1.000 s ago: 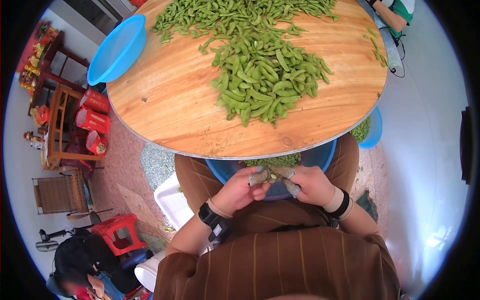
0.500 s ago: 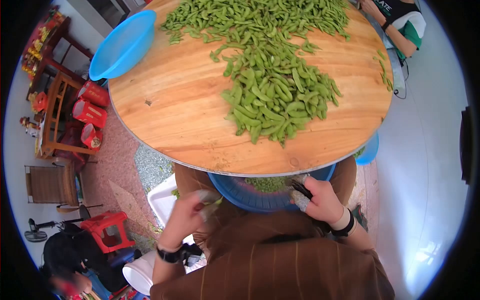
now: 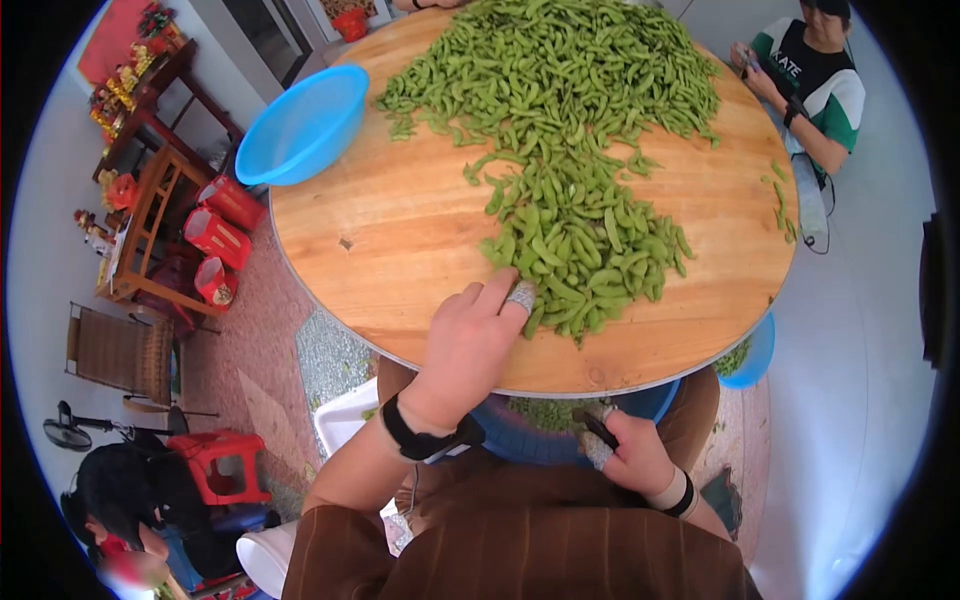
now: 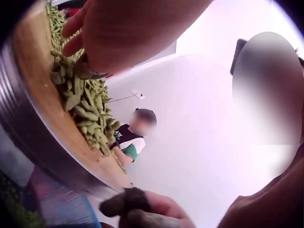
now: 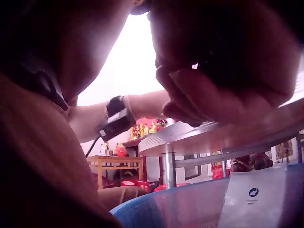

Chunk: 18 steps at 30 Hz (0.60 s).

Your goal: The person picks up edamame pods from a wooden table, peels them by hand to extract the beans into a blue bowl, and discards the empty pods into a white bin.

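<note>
My left hand (image 3: 466, 345) reaches over the round table's near edge, its fingertips at the near left side of a pile of green pods (image 3: 570, 250). In the left wrist view the fingers of this hand (image 4: 102, 40) spread, slightly bent, over the pods (image 4: 85, 107). Wraps cover some fingertips. Low over a blue basin (image 3: 655, 400) with small green pieces (image 3: 545, 412) in it, my right hand (image 3: 638, 455) has bent, wrapped fingers. Something dark shows between them; whether it is a held thing or a wrap, I cannot tell.
On the wooden table (image 3: 400, 240), a light blue basin (image 3: 305, 125) stands at the left edge. Another blue basin (image 3: 752, 360) is below the right edge. One person (image 3: 815, 85) is at the far right, another (image 3: 130, 510) at lower left, near a red stool (image 3: 222, 465).
My left hand has moved from low on the left, up and over the table to the pods. The right hand stays above the basin. The head view has shifted, showing more of the table's far side.
</note>
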Each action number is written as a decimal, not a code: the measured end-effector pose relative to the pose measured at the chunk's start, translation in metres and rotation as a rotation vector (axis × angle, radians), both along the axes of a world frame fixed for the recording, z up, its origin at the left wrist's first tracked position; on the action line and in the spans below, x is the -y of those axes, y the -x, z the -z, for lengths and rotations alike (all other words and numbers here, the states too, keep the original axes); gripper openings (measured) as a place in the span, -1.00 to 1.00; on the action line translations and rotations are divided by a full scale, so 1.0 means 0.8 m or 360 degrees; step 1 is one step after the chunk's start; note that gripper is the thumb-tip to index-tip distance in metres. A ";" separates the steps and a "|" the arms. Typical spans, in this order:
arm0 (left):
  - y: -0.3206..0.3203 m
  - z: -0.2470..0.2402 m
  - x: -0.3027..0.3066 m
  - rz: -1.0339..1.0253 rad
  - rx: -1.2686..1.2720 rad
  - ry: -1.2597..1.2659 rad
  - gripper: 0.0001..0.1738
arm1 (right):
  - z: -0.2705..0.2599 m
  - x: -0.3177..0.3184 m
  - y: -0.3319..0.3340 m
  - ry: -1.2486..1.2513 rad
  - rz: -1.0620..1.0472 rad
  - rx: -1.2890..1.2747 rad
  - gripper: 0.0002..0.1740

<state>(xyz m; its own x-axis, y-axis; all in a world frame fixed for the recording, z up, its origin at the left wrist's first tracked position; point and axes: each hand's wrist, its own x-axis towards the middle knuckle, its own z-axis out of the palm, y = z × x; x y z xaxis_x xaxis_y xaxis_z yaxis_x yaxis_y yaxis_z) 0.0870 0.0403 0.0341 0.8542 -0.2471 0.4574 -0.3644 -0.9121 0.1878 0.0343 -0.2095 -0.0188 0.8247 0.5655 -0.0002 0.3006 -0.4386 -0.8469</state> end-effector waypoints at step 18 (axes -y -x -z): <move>-0.006 -0.007 0.002 -0.0077 0.0234 0.0425 -0.66 | -0.006 0.010 0.008 -0.0003 -0.0023 -0.0016 -0.75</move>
